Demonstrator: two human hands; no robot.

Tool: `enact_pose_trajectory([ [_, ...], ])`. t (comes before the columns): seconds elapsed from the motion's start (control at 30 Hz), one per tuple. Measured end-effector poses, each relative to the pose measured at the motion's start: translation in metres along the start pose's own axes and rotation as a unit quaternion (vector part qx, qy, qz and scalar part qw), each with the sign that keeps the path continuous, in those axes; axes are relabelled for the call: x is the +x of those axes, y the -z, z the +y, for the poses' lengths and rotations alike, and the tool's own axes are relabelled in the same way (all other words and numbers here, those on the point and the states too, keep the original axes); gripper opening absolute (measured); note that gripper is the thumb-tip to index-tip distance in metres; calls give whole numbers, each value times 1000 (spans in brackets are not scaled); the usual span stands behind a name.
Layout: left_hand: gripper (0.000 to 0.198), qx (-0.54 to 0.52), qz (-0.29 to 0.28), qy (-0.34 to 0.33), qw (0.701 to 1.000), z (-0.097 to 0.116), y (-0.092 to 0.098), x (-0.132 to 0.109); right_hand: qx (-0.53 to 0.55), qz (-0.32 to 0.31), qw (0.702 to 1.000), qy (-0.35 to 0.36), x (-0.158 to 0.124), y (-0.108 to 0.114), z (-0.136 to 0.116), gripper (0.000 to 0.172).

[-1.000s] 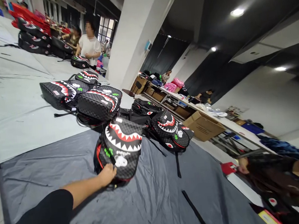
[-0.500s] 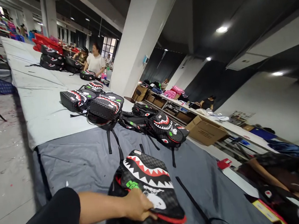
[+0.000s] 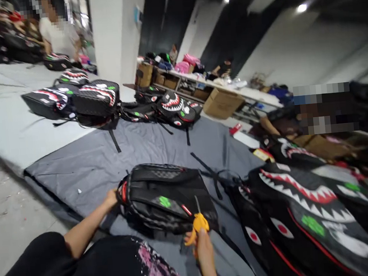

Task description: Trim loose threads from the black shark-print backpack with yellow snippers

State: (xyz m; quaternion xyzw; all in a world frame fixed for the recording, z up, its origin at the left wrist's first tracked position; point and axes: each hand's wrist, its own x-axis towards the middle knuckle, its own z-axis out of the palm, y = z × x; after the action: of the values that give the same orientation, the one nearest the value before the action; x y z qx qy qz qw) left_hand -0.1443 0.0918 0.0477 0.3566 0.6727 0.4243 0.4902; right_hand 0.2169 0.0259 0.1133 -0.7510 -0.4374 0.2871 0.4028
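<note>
A black backpack (image 3: 166,197) with a green mark lies on its side on the grey cloth (image 3: 108,155) right in front of me. My left hand (image 3: 111,198) grips its left end by the red-edged zipper. My right hand (image 3: 203,244) holds small yellow-handled snips (image 3: 196,226), the blade tip touching the backpack's near edge. Loose black straps trail from the backpack toward the right.
Shark-mouth backpacks (image 3: 306,204) lie close on my right, and more backpacks (image 3: 97,100) sit in a heap farther up the table. A person's arm (image 3: 268,126) rests at the right edge. Another person in white (image 3: 57,35) works far back. Cardboard boxes (image 3: 221,102) stand by a side table.
I pulled the backpack toward me and turned it so its shark face no longer shows. My right hand with the yellow snips came into view. The camera tilted down and right.
</note>
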Motion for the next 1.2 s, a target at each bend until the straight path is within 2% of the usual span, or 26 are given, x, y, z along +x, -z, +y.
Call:
enact_pose_trajectory([
  [0.07,31,77,68,62,993,-34,30,-4,9,-36,999,-33,-8,-2,13,70],
  [0.1,34,101,99,74,987,-43,42,-4,13,-52,998,-38,-10,-5,15,67],
  [0.13,39,121,126,63,983,-45,50,-2,13,-61,997,-35,-10,-9,16,65],
  [0.17,44,143,142,23,979,-42,52,2,10,-64,997,-29,-9,-14,15,63],
  [0.23,58,205,133,-120,962,-26,40,14,-9,-74,997,-22,-2,-23,11,61],
  [0.3,76,294,73,-274,913,-2,13,32,-50,-91,995,-15,10,-31,6,60],
  [0.33,84,338,36,-316,886,8,-2,42,-70,-99,993,-10,17,-34,4,58],
  [0.4,91,397,-24,-330,856,24,-29,62,-101,-109,989,-3,31,-39,-3,52],
  [0.47,87,415,-50,-312,853,29,-46,76,-116,-121,986,-5,43,-39,-13,46],
  [0.53,77,399,-49,-297,866,25,-52,78,-132,-135,982,-12,52,-32,-29,43],
  [0.63,64,355,-43,-280,891,9,-44,64,-156,-134,978,-21,66,-11,-62,42],
  [0.73,55,270,-49,-226,935,-1,-33,46,-189,-111,975,-20,87,7,-96,45],
  [0.83,53,159,-63,-162,972,-1,-29,42,-239,-111,965,-18,103,0,-117,50],
  [0.93,65,69,-124,-89,986,1,-31,53,-292,-182,939,-25,97,-24,-121,43],
  [1.0,75,15,-173,-30,984,-2,-33,62,-312,-235,920,-27,86,-37,-120,38],
  [1.07,79,-23,-205,25,978,-6,-33,71,-317,-263,911,-25,75,-43,-121,38],
  [1.2,75,-42,-241,100,964,-12,-33,83,-281,-396,874,-33,66,-50,-130,38],
])
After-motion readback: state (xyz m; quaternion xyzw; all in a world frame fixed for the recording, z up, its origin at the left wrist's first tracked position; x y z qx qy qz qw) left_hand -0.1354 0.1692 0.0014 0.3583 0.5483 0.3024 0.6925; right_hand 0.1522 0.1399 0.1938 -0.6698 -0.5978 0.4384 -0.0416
